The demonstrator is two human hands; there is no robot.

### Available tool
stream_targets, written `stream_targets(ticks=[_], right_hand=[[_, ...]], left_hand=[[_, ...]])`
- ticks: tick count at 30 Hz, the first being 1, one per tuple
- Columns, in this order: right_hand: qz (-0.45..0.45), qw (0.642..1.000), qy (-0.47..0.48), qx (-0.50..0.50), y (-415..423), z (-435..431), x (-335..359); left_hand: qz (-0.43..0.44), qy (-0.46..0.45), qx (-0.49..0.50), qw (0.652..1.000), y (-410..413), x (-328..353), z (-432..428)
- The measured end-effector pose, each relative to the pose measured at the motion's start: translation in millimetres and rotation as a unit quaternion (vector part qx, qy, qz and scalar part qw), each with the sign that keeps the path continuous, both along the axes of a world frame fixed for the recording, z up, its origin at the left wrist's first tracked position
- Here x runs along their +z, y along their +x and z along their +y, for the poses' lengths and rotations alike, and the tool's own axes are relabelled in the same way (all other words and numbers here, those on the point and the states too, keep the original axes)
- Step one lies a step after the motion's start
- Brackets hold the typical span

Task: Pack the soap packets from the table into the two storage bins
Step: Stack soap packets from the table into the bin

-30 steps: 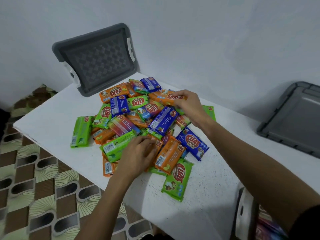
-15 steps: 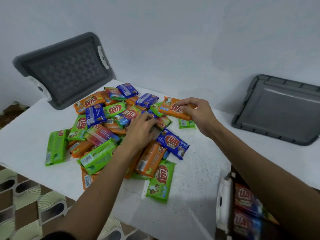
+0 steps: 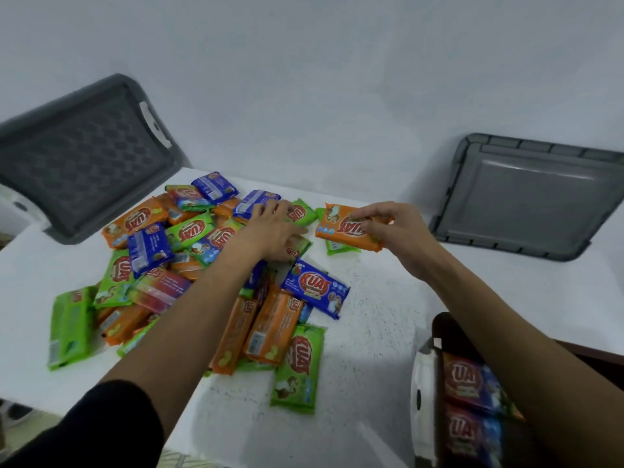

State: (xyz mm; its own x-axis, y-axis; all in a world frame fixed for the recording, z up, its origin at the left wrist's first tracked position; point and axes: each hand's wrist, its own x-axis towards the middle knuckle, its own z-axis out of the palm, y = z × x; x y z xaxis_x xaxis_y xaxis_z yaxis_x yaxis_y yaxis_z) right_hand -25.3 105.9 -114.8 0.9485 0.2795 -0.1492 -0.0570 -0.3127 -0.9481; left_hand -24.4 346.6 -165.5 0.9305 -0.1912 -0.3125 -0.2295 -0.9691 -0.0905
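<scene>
Looks barely begun: pinches an orange soap packet [image 3: 347,231] in the right grip [image 3: 398,238] above the table [image 3: 378,332], lays the left grip [image 3: 270,231] flat on the big heap [image 3: 189,233], shows few packets [image 3: 466,376] in the storage bin [image 3: 423,393].

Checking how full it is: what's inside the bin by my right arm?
Soap packets with red logos lie inside the bin. The right forearm covers its right side, so the rest is hidden.

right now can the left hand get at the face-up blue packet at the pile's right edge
Probably yes: the blue packet lies uncovered just nearer than the left hand on the pile; the right hand holds an orange packet farther off.
</scene>
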Motion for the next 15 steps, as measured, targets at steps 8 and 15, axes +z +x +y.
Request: stream_targets(ticks=[8,15], right_hand=[[0.040,0.999,0.005,-0.022,-8,-13,0],[0.060,0.997,0.048,-0.025,-17,-25,5]], left_hand=[[0.035,0.017,-0.025,0.999,14,0,-1],[0.019,-0.107,0.011,0.994,9,11,9]])
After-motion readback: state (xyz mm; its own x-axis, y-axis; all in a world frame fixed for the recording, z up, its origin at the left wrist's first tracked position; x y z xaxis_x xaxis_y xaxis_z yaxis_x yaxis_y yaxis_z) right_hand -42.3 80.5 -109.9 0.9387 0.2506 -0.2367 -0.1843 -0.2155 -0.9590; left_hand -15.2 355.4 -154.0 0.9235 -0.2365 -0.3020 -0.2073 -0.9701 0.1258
